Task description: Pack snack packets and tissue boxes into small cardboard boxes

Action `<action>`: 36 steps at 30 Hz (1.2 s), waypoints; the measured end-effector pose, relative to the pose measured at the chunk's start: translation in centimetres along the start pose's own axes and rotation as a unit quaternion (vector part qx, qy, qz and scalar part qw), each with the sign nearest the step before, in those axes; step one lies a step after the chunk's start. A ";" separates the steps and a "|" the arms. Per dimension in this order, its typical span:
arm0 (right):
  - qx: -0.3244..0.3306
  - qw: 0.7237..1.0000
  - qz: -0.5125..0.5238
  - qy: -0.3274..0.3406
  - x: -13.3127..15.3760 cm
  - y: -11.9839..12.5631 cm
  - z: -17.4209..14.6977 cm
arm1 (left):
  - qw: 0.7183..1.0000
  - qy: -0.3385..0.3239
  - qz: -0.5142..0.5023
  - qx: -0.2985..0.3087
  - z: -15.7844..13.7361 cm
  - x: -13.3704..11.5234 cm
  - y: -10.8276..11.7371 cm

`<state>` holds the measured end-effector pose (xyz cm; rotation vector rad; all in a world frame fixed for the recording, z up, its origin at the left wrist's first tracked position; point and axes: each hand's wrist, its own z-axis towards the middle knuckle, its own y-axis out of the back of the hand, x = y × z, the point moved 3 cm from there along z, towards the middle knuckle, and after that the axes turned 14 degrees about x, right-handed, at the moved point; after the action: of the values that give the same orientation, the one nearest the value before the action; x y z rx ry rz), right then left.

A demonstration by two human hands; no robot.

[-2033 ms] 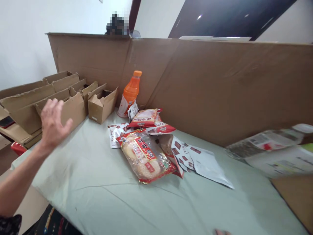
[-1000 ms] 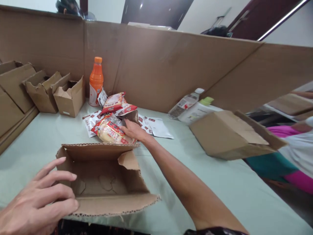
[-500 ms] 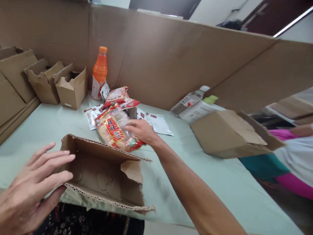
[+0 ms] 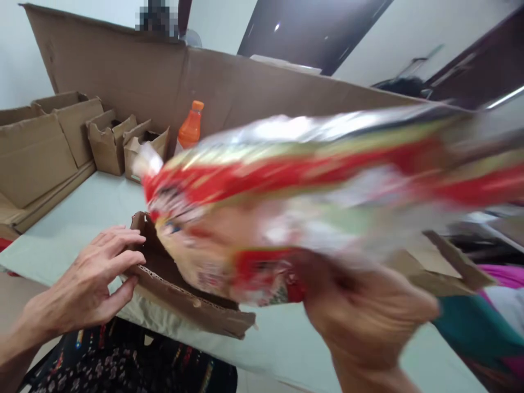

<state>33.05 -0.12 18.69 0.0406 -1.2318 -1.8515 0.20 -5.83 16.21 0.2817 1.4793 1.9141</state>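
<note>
My right hand [image 4: 364,311] grips a big red, yellow and clear plastic snack bag [image 4: 229,229] by its lower edge. Motion blurs the bag, and its print cannot be read. It is held up close to the camera, its left end over an open cardboard box [image 4: 192,303]. Much of the box's inside is hidden behind the bag. At the box's left end, my left hand [image 4: 100,267] has its fingers at the rim and its thumb against the near outer wall.
An orange-capped drink bottle [image 4: 191,125] stands by the cardboard partition [image 4: 123,68] at the back. Several small cardboard boxes [image 4: 107,143] line the left side. Another box [image 4: 434,267] lies at the right, near a person's pink and teal clothing [image 4: 475,322].
My right hand has lifted the snack bag from the pile on the table and brought it up and nearer. My left hand's fingers have bent closer round the box end. The view has shifted.
</note>
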 end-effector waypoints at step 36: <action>0.296 0.948 0.114 0.024 -0.6 -1.0 0.8 | 0.967 -0.015 -0.229 -0.112 0.1 0.3 -5.8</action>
<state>32.39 0.99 18.05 0.2595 -1.6430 -1.2267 2.30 -4.92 10.88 -0.1274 1.1681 1.6664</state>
